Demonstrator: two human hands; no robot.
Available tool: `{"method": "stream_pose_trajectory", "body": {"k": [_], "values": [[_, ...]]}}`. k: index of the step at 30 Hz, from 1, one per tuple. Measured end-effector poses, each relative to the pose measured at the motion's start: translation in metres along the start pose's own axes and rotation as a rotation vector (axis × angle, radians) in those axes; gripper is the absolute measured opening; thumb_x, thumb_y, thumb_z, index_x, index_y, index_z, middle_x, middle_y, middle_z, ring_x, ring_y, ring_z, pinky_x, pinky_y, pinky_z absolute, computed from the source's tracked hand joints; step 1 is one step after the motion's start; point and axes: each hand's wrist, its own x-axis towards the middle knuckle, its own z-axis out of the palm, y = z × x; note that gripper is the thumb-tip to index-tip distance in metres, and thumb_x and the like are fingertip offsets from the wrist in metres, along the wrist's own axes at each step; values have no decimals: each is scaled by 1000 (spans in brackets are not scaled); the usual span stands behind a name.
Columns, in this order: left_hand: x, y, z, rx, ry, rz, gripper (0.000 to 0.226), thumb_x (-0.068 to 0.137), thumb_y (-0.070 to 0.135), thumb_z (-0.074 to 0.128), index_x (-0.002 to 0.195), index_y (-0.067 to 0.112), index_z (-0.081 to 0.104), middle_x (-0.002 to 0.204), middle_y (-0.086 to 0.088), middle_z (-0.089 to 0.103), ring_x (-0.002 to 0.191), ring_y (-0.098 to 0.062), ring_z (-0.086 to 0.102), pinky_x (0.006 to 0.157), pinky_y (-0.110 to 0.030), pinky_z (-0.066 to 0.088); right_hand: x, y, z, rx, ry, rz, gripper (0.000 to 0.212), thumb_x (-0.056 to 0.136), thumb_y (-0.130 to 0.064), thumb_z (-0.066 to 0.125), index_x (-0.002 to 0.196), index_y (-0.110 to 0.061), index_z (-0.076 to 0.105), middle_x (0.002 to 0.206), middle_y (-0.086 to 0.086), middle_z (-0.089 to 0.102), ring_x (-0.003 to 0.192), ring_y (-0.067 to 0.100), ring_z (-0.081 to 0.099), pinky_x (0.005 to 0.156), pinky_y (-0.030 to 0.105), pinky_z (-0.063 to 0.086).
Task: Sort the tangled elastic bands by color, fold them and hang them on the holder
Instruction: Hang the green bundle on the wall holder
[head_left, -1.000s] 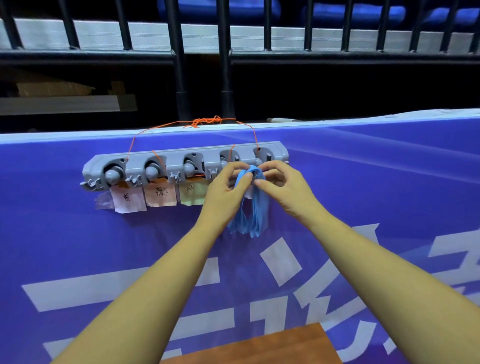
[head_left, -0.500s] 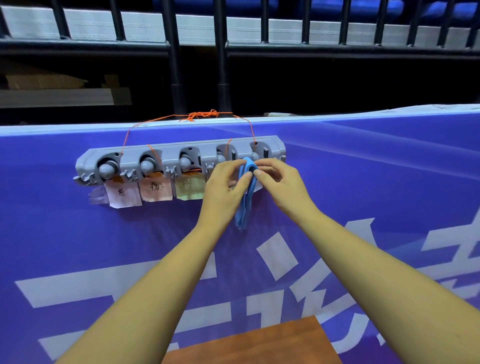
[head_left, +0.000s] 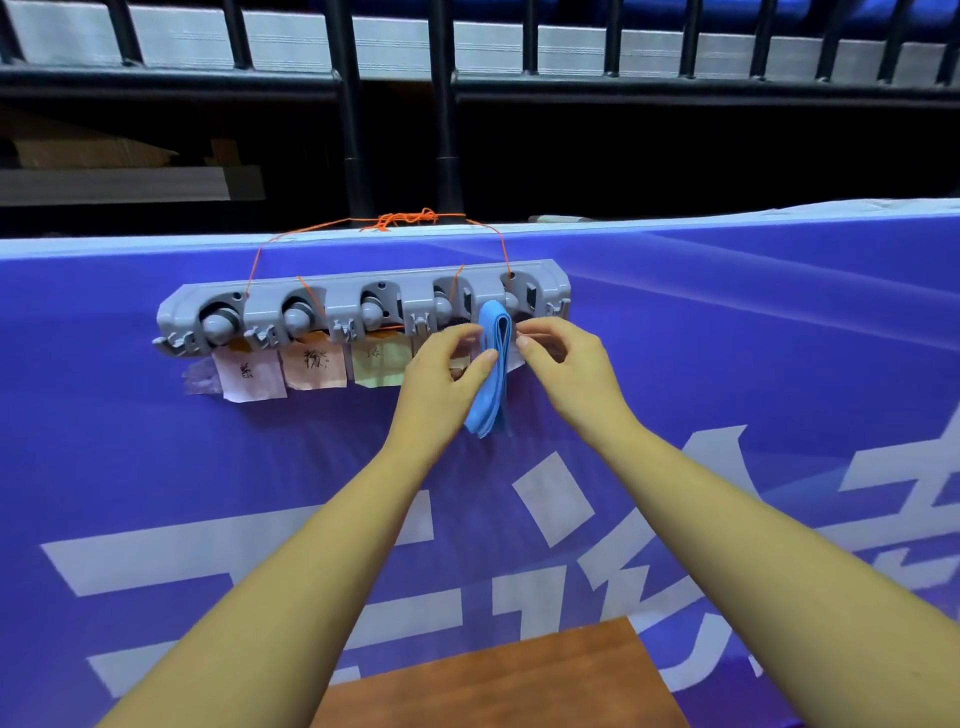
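The folded blue band (head_left: 492, 369) hangs from the rightmost peg of the grey holder (head_left: 358, 306), draped over the top and dropping in a flat bundle against the purple banner (head_left: 727, 364). Your left hand (head_left: 441, 374) sits at 9 o'clock of the band, thumb tip touching its edge about midway down, the other fingers curled loosely with nothing enclosed. Your right hand (head_left: 566, 369) is at 3 o'clock of the band, fingers half curled, fingertips just beside the band near the peg; whether they touch it you cannot tell from this view. Holder: five round pegs in a row, the other four bare. It hangs by orange string (head_left: 410, 218) tied at 12 o'clock around two black rail posts (head_left: 447, 130). Paper labels (head_left: 311, 364) are taped under the holder from 9 o'clock toward the band: pale pink, orange, yellow-green, each with handwritten marks; any further labels are hidden by your left hand. Banner carries large white characters. A brown wooden surface (head_left: 509, 680) shows at 6 o'clock, between your forearms.
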Motion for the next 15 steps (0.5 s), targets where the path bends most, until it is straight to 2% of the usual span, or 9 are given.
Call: {"method": "stream_pose_trajectory", "body": {"k": [2, 4, 6, 10, 12, 15], "values": [[-16, -7, -6, 15, -9, -57, 19, 93, 24, 62, 112, 20, 62, 109, 7, 66, 95, 3, 61, 77, -5, 44, -19, 9, -3, -51, 3, 54, 21, 94, -22, 58, 112, -17, 67, 106, -11, 69, 100, 1, 62, 89, 18, 48], [-36, -21, -12, 48, -31, -137, 12, 94, 24, 60, 105, 21, 62, 100, 10, 66, 89, 4, 59, 72, -3, 40, -43, 28, -3, -115, -26, 130, 24, 95, -23, 56, 116, -17, 65, 111, -8, 66, 101, 4, 59, 84, 13, 42], [-60, -41, -13, 81, -69, -220, 7, 94, 26, 59, 100, 23, 62, 94, 13, 65, 85, 0, 59, 69, -6, 41, -73, 54, 1, -165, -95, 235, 28, 95, -25, 56, 120, -16, 62, 117, -5, 63, 105, 7, 56, 85, 15, 39], [-125, -92, -5, 124, -184, -441, 7, 95, 28, 57, 91, 24, 60, 83, 7, 63, 69, -7, 54, 54, -15, 42, -140, 116, 17, -285, -286, 433, 35, 94, -28, 57, 126, -12, 58, 126, 2, 57, 114, 15, 55, 94, 26, 41], [-165, -116, 2, 185, -248, -538, 9, 95, 28, 56, 90, 22, 61, 78, 8, 61, 64, -6, 52, 54, -18, 40, -174, 140, 25, -333, -345, 491, 37, 93, -27, 60, 125, -9, 59, 125, 9, 58, 116, 21, 56, 99, 30, 42], [-220, -144, 10, 224, -339, -639, 9, 94, 22, 57, 88, 16, 60, 68, 5, 58, 52, -5, 50, 55, -24, 42, -221, 163, 37, -362, -440, 563, 34, 91, -20, 61, 120, -4, 61, 120, 16, 60, 109, 29, 59, 94, 29, 40]]}}
